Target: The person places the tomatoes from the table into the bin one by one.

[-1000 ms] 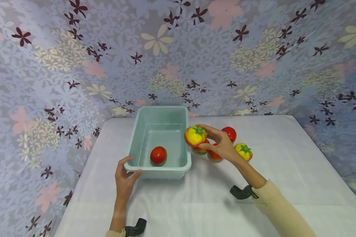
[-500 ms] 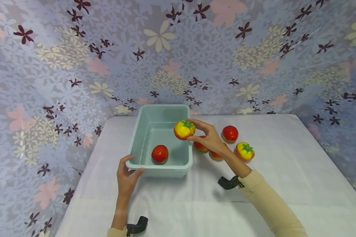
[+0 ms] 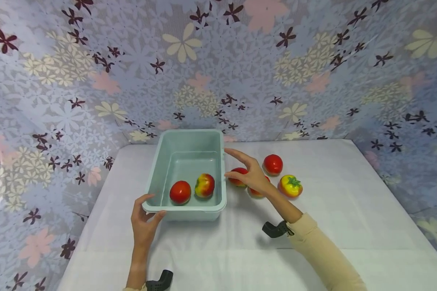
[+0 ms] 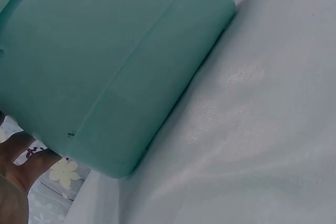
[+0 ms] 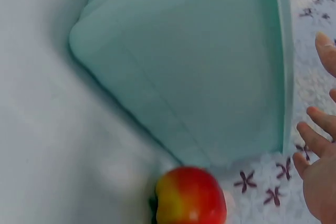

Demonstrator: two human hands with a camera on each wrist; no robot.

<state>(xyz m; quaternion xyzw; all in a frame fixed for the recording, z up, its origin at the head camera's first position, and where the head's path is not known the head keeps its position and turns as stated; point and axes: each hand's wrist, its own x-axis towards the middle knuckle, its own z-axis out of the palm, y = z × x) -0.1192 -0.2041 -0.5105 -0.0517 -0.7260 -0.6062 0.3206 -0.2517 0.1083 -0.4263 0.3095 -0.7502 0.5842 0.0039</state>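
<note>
Your left grip [image 3: 142, 226] pinches the pale-green, rectangular plastic bin [image 3: 189, 215] at its near-left corner, presumably steadying it; your right grip [image 3: 254, 174] is spread alongside; one round, glossy red-and-yellow tomato [image 3: 205, 186] lies inside.

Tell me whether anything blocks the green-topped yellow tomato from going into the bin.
Low down, yes: two tomatoes, partly hidden by the right hand, lie between the yellow tomato and the bin, then the bin's right wall. Nothing visible covers the bin's open top, so lifting it over them would probably work.
</note>
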